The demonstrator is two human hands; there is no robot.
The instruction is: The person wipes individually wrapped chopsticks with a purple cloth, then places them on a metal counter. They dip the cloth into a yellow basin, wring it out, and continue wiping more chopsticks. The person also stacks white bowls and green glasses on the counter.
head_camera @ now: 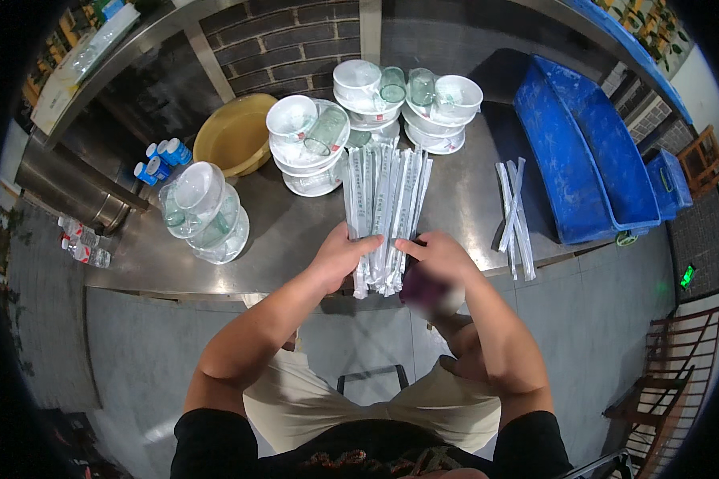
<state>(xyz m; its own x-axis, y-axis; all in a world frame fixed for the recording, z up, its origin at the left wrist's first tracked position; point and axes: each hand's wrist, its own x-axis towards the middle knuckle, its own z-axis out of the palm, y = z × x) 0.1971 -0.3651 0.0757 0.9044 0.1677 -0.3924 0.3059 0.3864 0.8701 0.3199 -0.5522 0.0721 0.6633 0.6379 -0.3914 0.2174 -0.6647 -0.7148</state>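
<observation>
A bundle of wrapped chopstick packs lies fanned between my hands at the front edge of the steel table. My left hand grips its left side, the thumb across the wrappers. On its right side my right hand holds on in the same way, its thumb on top. Just beyond the bundle stand stacks of shrink-wrapped white bowls and plates with glasses, and more such stacks behind. Several loose wrapped packs lie crossed to the right.
Another wrapped tableware stack stands on the left, near a yellow plastic basin and several blue-and-white cans. Plastic bottles sit at the far left. A large blue plastic crate occupies the right. Below the table, someone is partly visible, blurred.
</observation>
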